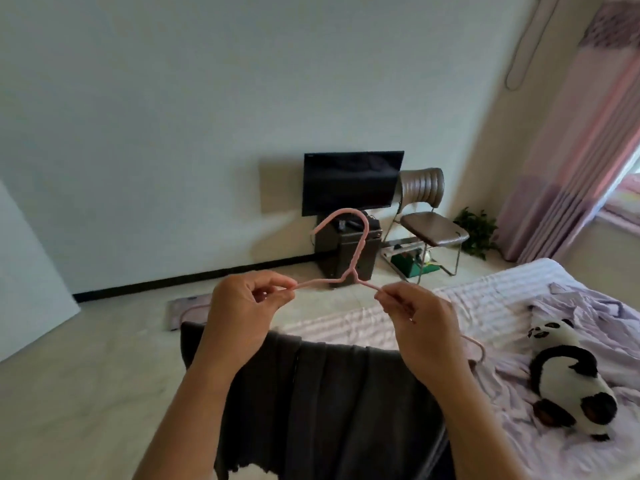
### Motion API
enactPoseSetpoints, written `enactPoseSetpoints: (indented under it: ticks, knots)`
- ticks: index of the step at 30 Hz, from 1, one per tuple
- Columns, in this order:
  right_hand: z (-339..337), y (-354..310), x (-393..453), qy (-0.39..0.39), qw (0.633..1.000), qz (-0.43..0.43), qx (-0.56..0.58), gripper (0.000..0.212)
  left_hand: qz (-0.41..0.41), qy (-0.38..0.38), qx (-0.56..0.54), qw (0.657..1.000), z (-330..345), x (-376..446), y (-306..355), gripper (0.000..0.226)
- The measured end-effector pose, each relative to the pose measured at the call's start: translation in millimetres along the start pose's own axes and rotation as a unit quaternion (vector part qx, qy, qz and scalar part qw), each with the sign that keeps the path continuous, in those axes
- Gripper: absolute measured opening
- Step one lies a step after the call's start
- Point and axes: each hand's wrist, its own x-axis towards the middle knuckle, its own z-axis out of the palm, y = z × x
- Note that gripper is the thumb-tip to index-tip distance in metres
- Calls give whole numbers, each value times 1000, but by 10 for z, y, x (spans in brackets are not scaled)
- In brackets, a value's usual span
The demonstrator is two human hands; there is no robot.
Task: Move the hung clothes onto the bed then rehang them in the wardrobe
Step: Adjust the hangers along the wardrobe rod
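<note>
The dark garment (332, 403) lies on the bed (485, 306) edge, directly below both hands. Left hand (239, 313) and right hand (422, 327) each hold a narrow pinch grip on one shoulder of the pink hanger (349, 258). Its long axis runs left-right, hook up.

A plain pale wall (173, 116) meets a light floor (86, 358) along a dark skirting strip (194, 277), and a white panel (31, 289) leans in at the left edge. Against the wall a dark television (349, 181) stands on a black cabinet (349, 251), with a brown padded chair (429, 220) on a metal frame just beside it and a green plant (478, 233) in the corner. Pink and purple curtains (571, 168) hang at the right beside a bright window (628, 188), where daylight enters.
</note>
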Motion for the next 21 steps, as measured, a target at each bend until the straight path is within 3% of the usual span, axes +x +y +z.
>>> enactPoseSetpoints:
  ticks: [4,12,21]
  knots:
    - [441,-558,-51,-36,996,-75,15,5,-22,67,14,997,-752,-309,-167,16]
    - [1363,-1898,-517,-142,976,-147,74,11,-86,193,38,977,-2321,-1294,-375,16]
    - [2161,-3478,-1228,-227,930,-254,139,8,-132,310,99,936,-3902,-2505,-531,15]
